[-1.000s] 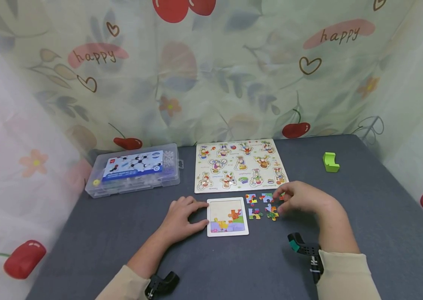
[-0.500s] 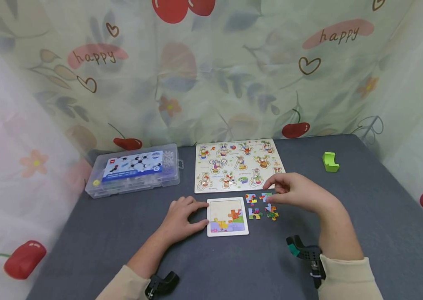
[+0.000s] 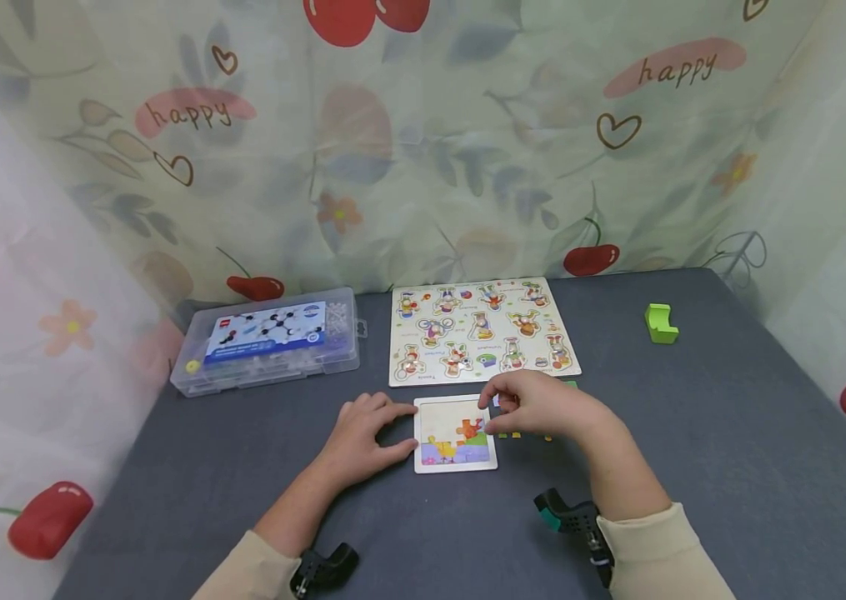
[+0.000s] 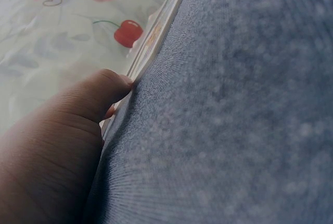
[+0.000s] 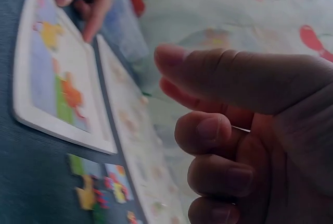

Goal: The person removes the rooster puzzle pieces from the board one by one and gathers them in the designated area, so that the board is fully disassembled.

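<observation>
A small white-framed jigsaw tray (image 3: 493,458) lies on the table, its lower part and right side filled with picture pieces. My left hand (image 3: 362,442) rests at the tray's left edge, thumb and index finger touching the rim. Over the tray's right edge hovers my right hand (image 3: 543,408), thumb and index finger apart. In the right wrist view I see nothing between those fingertips, and the other fingers curl loosely. Loose jigsaw pieces (image 5: 86,190) lie to the right of the tray. In the head view the right hand hides most of them.
Behind the tray lies a larger board (image 3: 478,333) with cartoon figure cut-outs. A clear plastic case (image 3: 268,342) with a blue label stands at the back left. A bright green block (image 3: 662,325) sits at the back right. Printed cloth (image 3: 423,167) hangs behind the table.
My right hand has moved left from the right-hand loose pieces to the tray's right edge. My left hand and the tray have stayed put.
</observation>
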Motion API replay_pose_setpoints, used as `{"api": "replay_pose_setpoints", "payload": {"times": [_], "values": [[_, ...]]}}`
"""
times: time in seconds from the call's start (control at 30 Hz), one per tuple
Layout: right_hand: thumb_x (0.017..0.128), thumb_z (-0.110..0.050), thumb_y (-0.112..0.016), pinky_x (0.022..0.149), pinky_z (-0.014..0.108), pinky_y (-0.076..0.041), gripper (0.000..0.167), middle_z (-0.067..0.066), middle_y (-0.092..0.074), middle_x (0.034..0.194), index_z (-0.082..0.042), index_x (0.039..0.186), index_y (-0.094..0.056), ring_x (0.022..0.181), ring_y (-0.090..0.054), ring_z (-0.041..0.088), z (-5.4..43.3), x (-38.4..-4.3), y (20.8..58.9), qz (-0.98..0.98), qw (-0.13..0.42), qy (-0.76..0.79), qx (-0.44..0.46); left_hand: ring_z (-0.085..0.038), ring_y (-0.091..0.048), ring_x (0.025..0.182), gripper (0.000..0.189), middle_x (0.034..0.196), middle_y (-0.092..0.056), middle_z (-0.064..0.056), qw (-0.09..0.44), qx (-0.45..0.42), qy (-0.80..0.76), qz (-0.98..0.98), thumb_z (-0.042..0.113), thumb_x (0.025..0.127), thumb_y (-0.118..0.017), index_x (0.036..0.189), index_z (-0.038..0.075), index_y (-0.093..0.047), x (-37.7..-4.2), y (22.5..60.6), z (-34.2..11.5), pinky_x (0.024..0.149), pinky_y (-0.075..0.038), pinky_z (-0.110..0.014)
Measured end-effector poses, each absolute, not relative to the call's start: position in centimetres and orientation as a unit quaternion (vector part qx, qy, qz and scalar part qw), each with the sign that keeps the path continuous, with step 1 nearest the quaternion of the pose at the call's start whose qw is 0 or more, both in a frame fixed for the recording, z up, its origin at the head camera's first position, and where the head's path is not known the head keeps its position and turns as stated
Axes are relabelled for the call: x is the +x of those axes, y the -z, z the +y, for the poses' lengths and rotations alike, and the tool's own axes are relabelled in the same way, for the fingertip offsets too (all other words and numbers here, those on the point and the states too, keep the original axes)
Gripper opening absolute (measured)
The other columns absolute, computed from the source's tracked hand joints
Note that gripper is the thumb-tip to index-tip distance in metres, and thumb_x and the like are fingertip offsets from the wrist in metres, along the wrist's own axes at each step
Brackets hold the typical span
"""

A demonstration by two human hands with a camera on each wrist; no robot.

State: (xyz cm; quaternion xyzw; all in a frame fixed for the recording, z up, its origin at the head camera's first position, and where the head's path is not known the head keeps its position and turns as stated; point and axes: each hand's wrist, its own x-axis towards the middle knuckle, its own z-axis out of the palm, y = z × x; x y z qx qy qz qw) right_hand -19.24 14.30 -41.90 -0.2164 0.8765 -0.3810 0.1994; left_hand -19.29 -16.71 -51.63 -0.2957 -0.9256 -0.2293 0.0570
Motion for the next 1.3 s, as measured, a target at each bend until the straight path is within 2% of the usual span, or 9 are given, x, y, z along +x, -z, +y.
{"api": "replay_pose_setpoints", "payload": {"times": [0.37,0.67,0.93,1.3], "values": [[0.082,-0.017,-0.083,0.058,0.03,-0.036,0.022,-0.001,-0.052,0.066,-0.012,0.098,-0.069,0.056,-0.045,0.012,12.3,-19.9,45.2,0.915,0.189,0.308,-0.178,-0.011,-0.036,0.077,0.046,0.094,-0.051,0.008,0.059,-0.293,0.23,-0.926,0.046,0.092,-0.075,0.134,0.026,-0.07,-19.3,51.7,-16.7,0.074,-0.028,-0.036],[0.082,-0.018,-0.084,0.06,0.031,-0.038,0.024,0.001,-0.055,0.069,-0.013,0.095,-0.065,0.06,-0.049,0.015,11.4,-19.6,45.3,0.94,0.176,0.251,-0.148,-0.011,-0.037,0.078,0.046,0.096,-0.053,0.009,0.058,-0.292,0.234,-0.926,0.045,0.092,-0.075,0.134,0.026,-0.07,-19.3,51.6,-16.7,0.074,-0.029,-0.035],[0.08,-0.009,-0.081,0.058,0.033,-0.038,0.02,0.0,-0.055,0.067,-0.014,0.085,-0.062,0.059,-0.05,0.016,11.0,-19.5,45.1,0.951,0.139,0.234,-0.149,-0.011,-0.037,0.078,0.046,0.097,-0.054,0.008,0.056,-0.294,0.231,-0.926,0.046,0.093,-0.074,0.134,0.026,-0.07,-19.4,51.7,-16.7,0.075,-0.029,-0.036],[0.084,-0.005,-0.075,0.059,0.032,-0.039,0.015,-0.001,-0.056,0.067,-0.013,0.092,-0.066,0.058,-0.05,0.015,10.8,-19.3,44.7,0.946,0.127,0.257,-0.151,-0.011,-0.037,0.079,0.047,0.098,-0.054,0.008,0.054,-0.293,0.231,-0.926,0.045,0.093,-0.074,0.135,0.026,-0.069,-19.3,51.7,-16.7,0.075,-0.029,-0.035]]}}
